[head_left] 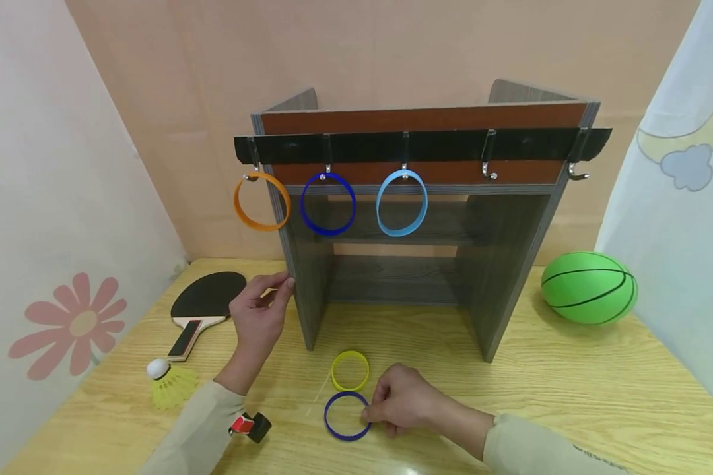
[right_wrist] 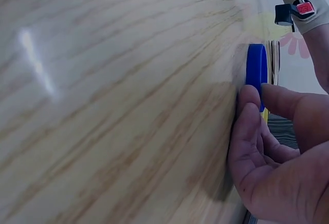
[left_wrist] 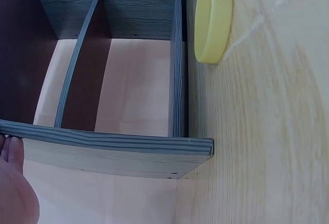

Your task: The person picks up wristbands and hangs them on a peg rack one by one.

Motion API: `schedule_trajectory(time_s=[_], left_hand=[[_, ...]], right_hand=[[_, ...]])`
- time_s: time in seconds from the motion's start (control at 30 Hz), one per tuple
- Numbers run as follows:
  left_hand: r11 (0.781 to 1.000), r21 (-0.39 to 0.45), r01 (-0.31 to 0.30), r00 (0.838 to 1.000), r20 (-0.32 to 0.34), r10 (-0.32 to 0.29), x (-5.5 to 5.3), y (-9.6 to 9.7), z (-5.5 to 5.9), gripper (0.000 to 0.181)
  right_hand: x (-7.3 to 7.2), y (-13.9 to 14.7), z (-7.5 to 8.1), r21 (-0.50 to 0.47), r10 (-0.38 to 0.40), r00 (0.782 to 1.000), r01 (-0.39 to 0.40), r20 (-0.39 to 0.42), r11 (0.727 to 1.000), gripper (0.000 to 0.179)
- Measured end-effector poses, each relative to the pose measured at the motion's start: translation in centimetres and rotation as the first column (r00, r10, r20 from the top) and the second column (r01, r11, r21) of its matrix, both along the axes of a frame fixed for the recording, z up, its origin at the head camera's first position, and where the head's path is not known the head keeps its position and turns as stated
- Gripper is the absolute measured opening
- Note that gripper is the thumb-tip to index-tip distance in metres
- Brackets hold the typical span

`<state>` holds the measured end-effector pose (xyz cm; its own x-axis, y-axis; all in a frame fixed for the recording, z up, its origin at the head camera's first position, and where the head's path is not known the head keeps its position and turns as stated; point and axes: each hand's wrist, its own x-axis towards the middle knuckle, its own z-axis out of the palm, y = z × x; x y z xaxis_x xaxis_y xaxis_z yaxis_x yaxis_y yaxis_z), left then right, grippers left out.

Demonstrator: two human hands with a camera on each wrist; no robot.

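My right hand (head_left: 405,401) pinches the right side of a dark blue ring (head_left: 327,422) on the table between thumb and fingers. The right wrist view shows the blue band (right_wrist: 255,62) between the fingertips. Just behind it lies a yellow ring (head_left: 335,379). At the grey wooden rack (head_left: 304,290), my left hand (head_left: 259,316) touches the left side panel with its fingertips. In the left wrist view those fingers (left_wrist: 15,154) lie against the panel's outer face. Orange (head_left: 237,210), blue (head_left: 353,214) and light blue (head_left: 379,208) rings hang from the rack's hooks.
Two bare hooks (head_left: 490,174) are at the right end of the black strip (head_left: 445,146). A black paddle (head_left: 208,295) and a yellow shuttlecock (head_left: 172,388) lie at the left. Right of the rack sits a green ball (head_left: 589,288). Printed cloth hangs on both sides.
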<state>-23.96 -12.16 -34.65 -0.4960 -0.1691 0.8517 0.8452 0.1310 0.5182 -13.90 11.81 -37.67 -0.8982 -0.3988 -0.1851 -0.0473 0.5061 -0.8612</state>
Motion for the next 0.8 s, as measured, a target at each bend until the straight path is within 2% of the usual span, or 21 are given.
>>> schedule_trajectory(time_s=[0.5, 0.63, 0.8], left_hand=[[1.000, 0.007, 0.027, 1.000, 0.003, -0.027, -0.1, -0.1, 0.0, 0.011], [0.999, 0.010, 0.035, 0.999, 0.006, -0.035, -0.1, 0.0, 0.0, 0.011], [1.000, 0.015, 0.027, 1.000, 0.006, -0.027, -0.1, 0.0, 0.0, 0.011]], right_hand=[[0.3, 1.0, -0.3, -0.146, 0.009, 0.997, 0.001, 0.071, 0.989, 0.012], [0.5, 1.8, -0.6, -0.228, 0.022, 0.994, 0.004, 0.111, 0.974, 0.011], [0.7, 3.6, -0.2, -0.326, 0.090, 0.984, -0.035, 0.156, 0.945, 0.012]])
